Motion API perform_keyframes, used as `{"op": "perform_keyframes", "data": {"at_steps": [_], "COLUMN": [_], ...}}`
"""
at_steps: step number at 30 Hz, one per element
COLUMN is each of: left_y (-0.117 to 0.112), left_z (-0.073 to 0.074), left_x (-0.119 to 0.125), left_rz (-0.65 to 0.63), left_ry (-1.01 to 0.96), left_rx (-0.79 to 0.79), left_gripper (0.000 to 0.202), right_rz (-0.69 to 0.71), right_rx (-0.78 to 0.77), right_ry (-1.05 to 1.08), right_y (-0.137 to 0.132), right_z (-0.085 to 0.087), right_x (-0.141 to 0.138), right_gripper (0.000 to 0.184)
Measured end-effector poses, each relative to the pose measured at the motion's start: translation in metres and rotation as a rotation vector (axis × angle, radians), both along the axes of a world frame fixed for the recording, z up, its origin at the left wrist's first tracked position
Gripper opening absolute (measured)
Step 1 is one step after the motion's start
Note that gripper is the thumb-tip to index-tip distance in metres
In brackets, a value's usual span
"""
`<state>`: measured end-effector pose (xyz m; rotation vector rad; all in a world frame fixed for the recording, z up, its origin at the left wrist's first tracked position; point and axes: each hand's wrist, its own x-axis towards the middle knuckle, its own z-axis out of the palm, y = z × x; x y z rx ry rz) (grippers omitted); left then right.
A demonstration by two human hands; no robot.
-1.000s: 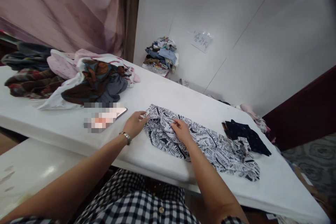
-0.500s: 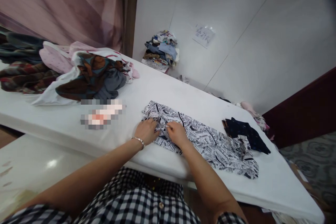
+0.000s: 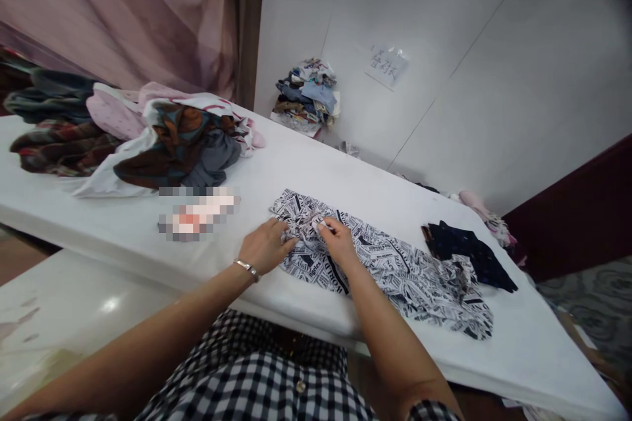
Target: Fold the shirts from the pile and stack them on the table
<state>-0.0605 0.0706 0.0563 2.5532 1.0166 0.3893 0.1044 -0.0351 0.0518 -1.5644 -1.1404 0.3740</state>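
The right hand [image 3: 340, 243] pinches a fold of the newsprint-patterned garment [image 3: 385, 260] between thumb and fingers; the left hand [image 3: 264, 248], half open with fingers loosely bent, touches its left end, though whether it grips cloth I cannot tell. The garment lies near the table's [image 3: 543, 358] front edge, long axis roughly along the table's length. A folded dark garment [image 3: 469, 256] sits against its right end; a clothes heap [image 3: 162, 141] covers the far left.
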Motion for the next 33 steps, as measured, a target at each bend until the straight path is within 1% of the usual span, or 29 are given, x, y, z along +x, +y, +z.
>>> {"op": "perform_keyframes", "data": {"at_steps": [2, 4, 6, 8, 9, 11, 14, 16, 18, 20, 21, 22, 23, 26, 29, 31, 33], "left_y": [0.004, 0.007, 0.009, 0.010, 0.010, 0.011, 0.016, 0.021, 0.025, 0.028, 0.028, 0.029, 0.028, 0.026, 0.026, 0.027, 0.029], "left_z": [-0.001, -0.002, -0.003, -0.004, -0.005, -0.007, -0.009, -0.009, -0.009, -0.010, -0.010, -0.011, -0.012, -0.016, -0.017, -0.016, -0.016], "left_x": [0.009, 0.013, 0.011, 0.004, -0.001, -0.011, -0.022, -0.025, -0.023, -0.015, -0.009, -0.003, 0.004, 0.024, 0.039, 0.045, 0.051], "left_rz": [-0.006, -0.012, -0.021, -0.003, 0.016, 0.039, 0.071, 0.128, 0.168, 0.163, 0.152, 0.141, 0.132, 0.139, 0.140, 0.119, 0.113], "left_ry": [0.030, 0.101, 0.157, 0.174, 0.177, 0.187, 0.128, 0.074, 0.071, 0.106, 0.124, 0.139, 0.154, 0.182, 0.194, 0.175, 0.124], "left_rx": [0.011, -0.046, -0.103, -0.122, -0.129, -0.172, -0.212, -0.193, -0.151, -0.091, -0.050, -0.006, 0.033, 0.108, 0.075, 0.005, -0.090], "left_gripper": [0.045, 0.041, 0.029, 0.025, 0.026, 0.030, 0.038, 0.052, 0.069, 0.079, 0.081, 0.081, 0.082, 0.084, 0.083, 0.080, 0.077], "right_rz": [0.101, 0.186, 0.180, 0.153, 0.164, 0.246, 0.345, 0.357, 0.304, 0.165, 0.087, 0.030, 0.002, 0.007, 0.029, 0.028, -0.031], "right_rx": [-0.019, -0.118, -0.220, -0.247, -0.244, -0.260, -0.386, -0.428, -0.366, -0.296, -0.300, -0.338, -0.404, -0.596, -0.639, -0.615, -0.576], "right_ry": [-0.019, -0.036, -0.048, -0.116, -0.186, -0.391, -0.693, -0.775, -0.768, -0.735, -0.724, -0.717, -0.710, -0.688, -0.648, -0.601, -0.575], "right_y": [0.000, -0.003, -0.008, -0.013, -0.015, -0.019, -0.020, -0.020, -0.019, -0.017, -0.015, -0.013, -0.011, -0.005, -0.002, -0.004, -0.008], "right_z": [-0.001, -0.004, -0.007, -0.009, -0.010, -0.012, -0.013, -0.011, -0.007, -0.004, -0.004, -0.005, -0.008, -0.019, -0.023, -0.018, -0.013], "right_x": [-0.002, -0.002, -0.001, -0.003, -0.005, -0.012, -0.024, -0.029, -0.030, -0.028, -0.027, -0.027, -0.027, -0.030, -0.030, -0.025, -0.021], "right_gripper": [0.020, 0.023, 0.026, 0.033, 0.037, 0.042, 0.039, 0.036, 0.035, 0.038, 0.040, 0.044, 0.048, 0.053, 0.050, 0.049, 0.052]}}
